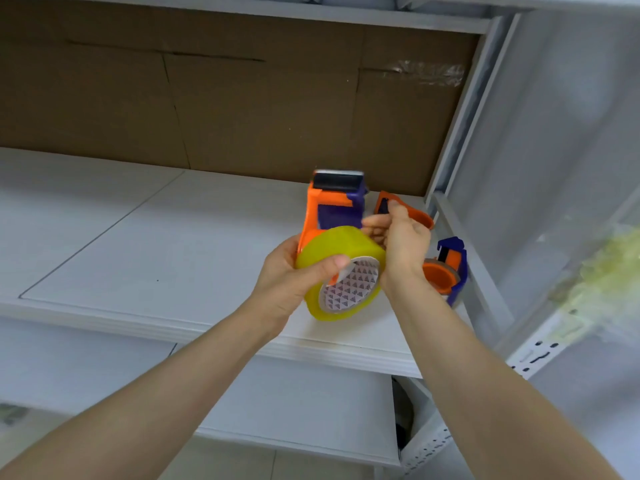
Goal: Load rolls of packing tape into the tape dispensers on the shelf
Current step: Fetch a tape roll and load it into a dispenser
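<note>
Above the right end of the white board shelf (138, 244), backed by brown cardboard (242, 98), the left hand (291, 275) grips the yellow packing tape roll (332, 244) on an orange-and-purple plastic dispenser (337, 209). The right hand (403, 244) curls beside it; I cannot tell its grip.

Storeroom: white metal shelving (221, 327), cardboard (242, 98)

A yellow-tinted tape roll (346, 244), its white core printed with triangles, is held tilted against the orange side of an orange-and-purple dispenser (334, 207), whose black roller points to 12 o'clock. A second dispenser (446, 271) lies on the white shelf (138, 237) at 3 o'clock of the roll.
</note>
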A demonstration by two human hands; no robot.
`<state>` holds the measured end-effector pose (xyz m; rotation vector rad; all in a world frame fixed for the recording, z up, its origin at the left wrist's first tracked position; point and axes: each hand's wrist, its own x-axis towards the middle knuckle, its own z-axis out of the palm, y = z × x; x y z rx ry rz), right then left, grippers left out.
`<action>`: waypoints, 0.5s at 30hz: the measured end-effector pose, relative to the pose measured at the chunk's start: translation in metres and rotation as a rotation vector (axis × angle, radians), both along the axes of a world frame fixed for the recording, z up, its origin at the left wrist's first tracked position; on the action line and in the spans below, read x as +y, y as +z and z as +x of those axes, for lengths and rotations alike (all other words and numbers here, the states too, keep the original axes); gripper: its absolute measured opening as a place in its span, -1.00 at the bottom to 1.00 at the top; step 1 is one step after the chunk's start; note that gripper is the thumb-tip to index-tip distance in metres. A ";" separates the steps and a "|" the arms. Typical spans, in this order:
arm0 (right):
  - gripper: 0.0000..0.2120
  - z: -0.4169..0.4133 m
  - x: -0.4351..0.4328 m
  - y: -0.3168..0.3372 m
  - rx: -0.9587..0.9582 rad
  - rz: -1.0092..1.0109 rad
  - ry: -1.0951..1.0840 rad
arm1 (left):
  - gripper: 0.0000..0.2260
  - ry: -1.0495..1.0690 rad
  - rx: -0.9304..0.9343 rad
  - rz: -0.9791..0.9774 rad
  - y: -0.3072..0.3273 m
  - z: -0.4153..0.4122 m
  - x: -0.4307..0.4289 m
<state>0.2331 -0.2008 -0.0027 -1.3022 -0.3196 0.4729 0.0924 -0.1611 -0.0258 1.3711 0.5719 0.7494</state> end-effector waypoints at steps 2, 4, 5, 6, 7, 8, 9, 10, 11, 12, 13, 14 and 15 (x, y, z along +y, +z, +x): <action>-0.68 -0.001 0.003 -0.001 0.049 0.038 -0.107 | -0.51 0.077 -0.017 0.011 0.001 0.001 -0.004; -0.82 -0.003 0.002 -0.003 0.086 0.002 -0.165 | -0.54 0.179 -0.042 0.008 0.002 0.004 -0.006; -0.86 -0.008 -0.003 -0.004 0.087 -0.022 -0.136 | -0.54 0.233 -0.045 0.002 0.000 0.005 -0.005; -0.89 -0.014 -0.008 -0.008 0.091 -0.044 -0.063 | -0.53 0.281 -0.043 0.003 -0.001 0.005 -0.003; -0.84 -0.021 -0.013 -0.010 0.101 -0.076 0.050 | -0.52 0.317 -0.033 0.005 -0.003 0.005 -0.002; -0.72 -0.028 -0.016 -0.013 0.120 -0.108 0.182 | -0.50 0.337 -0.025 0.010 -0.005 0.004 -0.001; -0.63 -0.034 -0.018 -0.015 0.140 -0.122 0.287 | -0.50 0.340 -0.018 0.015 -0.006 0.003 0.000; -0.60 -0.037 -0.019 -0.019 0.145 -0.112 0.349 | -0.52 0.330 -0.018 0.016 -0.009 0.003 0.000; -0.64 -0.039 -0.019 -0.020 0.139 -0.084 0.382 | -0.55 0.312 -0.022 0.008 -0.012 0.002 0.000; -0.69 -0.039 -0.018 -0.020 0.132 -0.039 0.395 | -0.59 0.283 -0.035 -0.002 -0.014 0.001 0.000; -0.73 -0.038 -0.018 -0.020 0.139 0.015 0.410 | -0.63 0.244 -0.056 -0.011 -0.016 0.000 0.000; -0.71 -0.037 -0.017 -0.021 0.150 0.062 0.424 | -0.66 0.205 -0.077 -0.018 -0.017 -0.001 0.001; -0.68 -0.036 -0.017 -0.022 0.163 0.102 0.452 | -0.66 0.173 -0.088 -0.027 -0.019 -0.002 0.002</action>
